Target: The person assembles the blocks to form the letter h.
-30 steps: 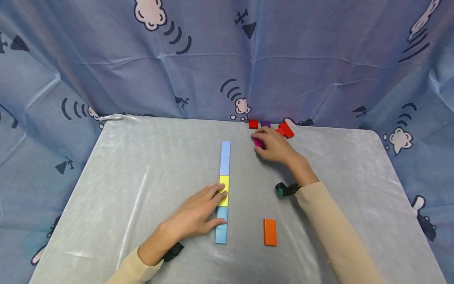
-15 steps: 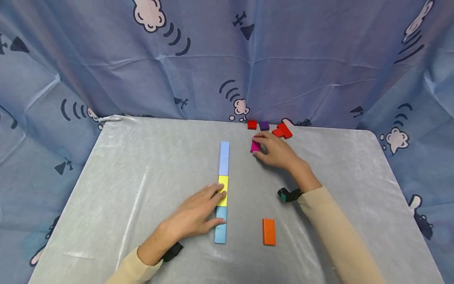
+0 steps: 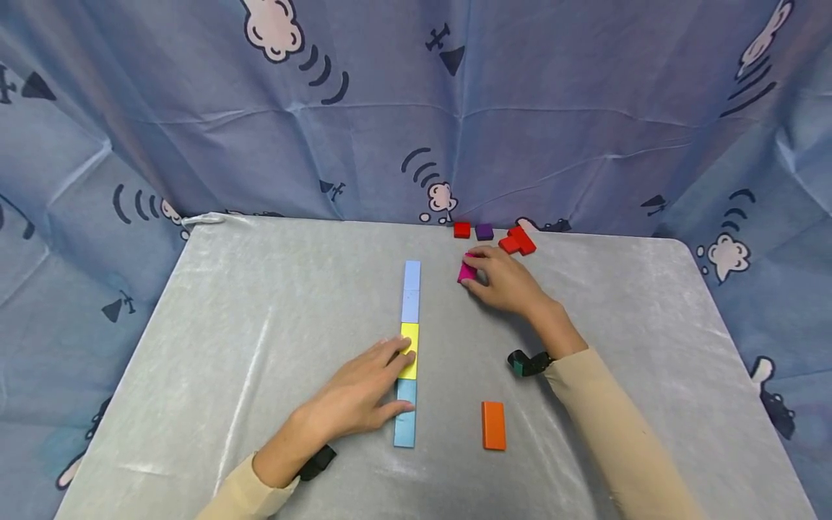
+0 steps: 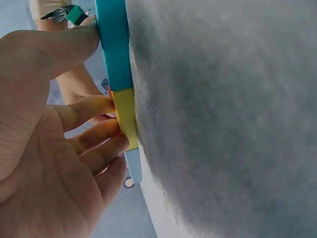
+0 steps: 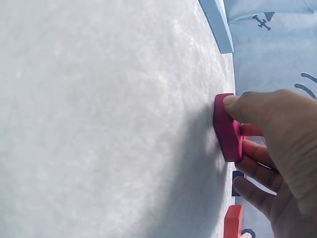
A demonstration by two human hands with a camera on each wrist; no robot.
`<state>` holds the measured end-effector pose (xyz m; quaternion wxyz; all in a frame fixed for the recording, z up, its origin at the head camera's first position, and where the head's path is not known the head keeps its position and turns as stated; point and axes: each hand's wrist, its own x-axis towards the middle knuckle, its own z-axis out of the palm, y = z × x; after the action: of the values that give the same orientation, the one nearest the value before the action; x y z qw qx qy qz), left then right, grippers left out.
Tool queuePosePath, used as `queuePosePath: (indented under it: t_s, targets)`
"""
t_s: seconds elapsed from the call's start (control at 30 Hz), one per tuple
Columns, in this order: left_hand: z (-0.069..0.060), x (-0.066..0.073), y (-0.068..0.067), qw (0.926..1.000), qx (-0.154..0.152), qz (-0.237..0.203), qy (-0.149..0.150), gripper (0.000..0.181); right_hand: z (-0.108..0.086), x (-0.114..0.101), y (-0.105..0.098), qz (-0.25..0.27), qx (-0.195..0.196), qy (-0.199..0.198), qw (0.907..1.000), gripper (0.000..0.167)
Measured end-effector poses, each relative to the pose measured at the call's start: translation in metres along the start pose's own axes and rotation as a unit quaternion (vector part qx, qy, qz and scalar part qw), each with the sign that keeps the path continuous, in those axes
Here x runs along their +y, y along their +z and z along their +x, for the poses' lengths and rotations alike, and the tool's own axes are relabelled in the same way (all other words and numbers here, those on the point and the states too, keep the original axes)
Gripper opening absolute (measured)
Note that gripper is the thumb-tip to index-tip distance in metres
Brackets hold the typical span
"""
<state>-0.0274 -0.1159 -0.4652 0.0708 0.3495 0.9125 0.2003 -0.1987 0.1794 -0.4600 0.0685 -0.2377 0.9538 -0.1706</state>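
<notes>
A straight row of flat blocks runs away from me: light blue (image 3: 404, 431) nearest, yellow (image 3: 409, 331) in the middle, periwinkle (image 3: 411, 290) at the far end. Over the row's left side lies my left hand (image 3: 351, 393), thumb on the light blue part and fingertips touching the yellow part. Right of the far end, my right hand (image 3: 507, 282) pinches a magenta block (image 3: 466, 273) between thumb and fingers. The right wrist view shows the angled end of the magenta block (image 5: 228, 129), at or just above the tabletop; I cannot tell which.
An orange block (image 3: 494, 426) lies to the right of the row's near end. Along the far edge are a red block (image 3: 461, 230), a purple block (image 3: 484, 232) and red pieces (image 3: 518, 240) touching each other. A patterned blue curtain (image 3: 416, 108) hangs behind the table.
My right hand has shifted the magenta block slightly left and towards me, turning it a little. The purple block behind it shows more fully. My left hand stays in place.
</notes>
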Motion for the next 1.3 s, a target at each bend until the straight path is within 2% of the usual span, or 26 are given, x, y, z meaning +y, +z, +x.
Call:
queuePosePath:
  t_s: [0.23, 0.57, 0.8, 1.0, 1.3]
  targets:
    - [0.000, 0.000, 0.000, 1.0000, 0.005, 0.005, 0.003, 0.072, -0.009, -0.002, 0.002, 0.003, 0.006, -0.010, 0.9999, 0.051]
    - [0.000, -0.001, 0.002, 1.0000, -0.003, -0.003, -0.009, 0.072, -0.028, -0.012, 0.000, 0.030, 0.015, -0.033, 0.9989, 0.051]
    - [0.000, 0.000, 0.000, 1.0000, -0.003, 0.000, -0.004, 0.072, -0.050, -0.020, -0.001, 0.034, 0.017, -0.053, 0.9978, 0.050]
    - [0.000, 0.000, 0.000, 0.9999, -0.008, -0.002, -0.012, 0.072, -0.067, -0.027, 0.004, 0.034, 0.018, -0.068, 0.9969, 0.050]
    - [-0.001, 0.000, 0.001, 0.9998, -0.011, -0.003, -0.013, 0.073, -0.094, -0.032, 0.006, 0.024, 0.004, -0.075, 0.9969, 0.050]
